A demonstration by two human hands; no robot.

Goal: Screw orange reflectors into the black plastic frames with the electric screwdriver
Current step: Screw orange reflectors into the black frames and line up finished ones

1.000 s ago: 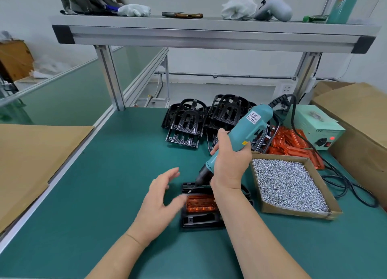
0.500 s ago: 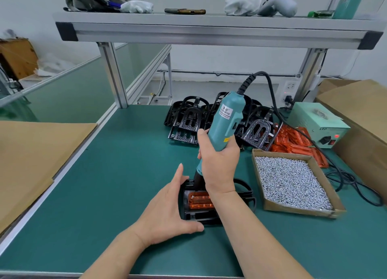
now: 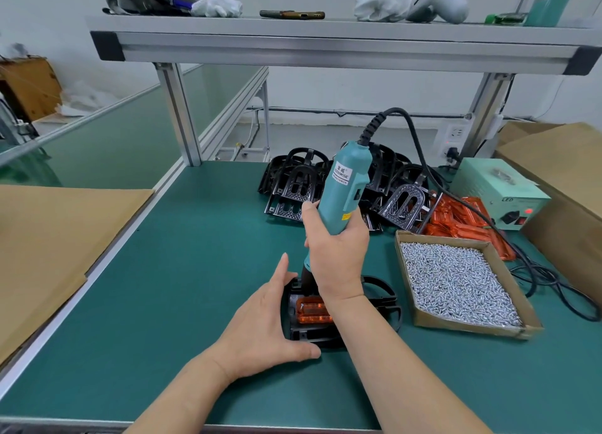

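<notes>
A black plastic frame [image 3: 378, 298] lies on the green mat near the front. An orange reflector [image 3: 311, 310] sits in its left part. My right hand [image 3: 337, 254] grips the teal electric screwdriver [image 3: 343, 189], which stands nearly upright with its tip down on the frame's far left corner; the tip itself is hidden by my hand. My left hand [image 3: 260, 326] rests against the frame's left side, fingers straight along the far edge and thumb along the near edge.
A cardboard tray of silver screws [image 3: 456, 279] stands right of the frame. Behind lie a pile of black frames [image 3: 294, 186], loose orange reflectors [image 3: 456, 215] and a green power unit [image 3: 498, 192] with the cable. Cardboard boxes [image 3: 560, 173] stand at right, brown cardboard sheets [image 3: 49, 238] at left.
The screwdriver has swung from a slant to nearly upright over the frame. My left hand has come in from open air and settled against the frame's left side.
</notes>
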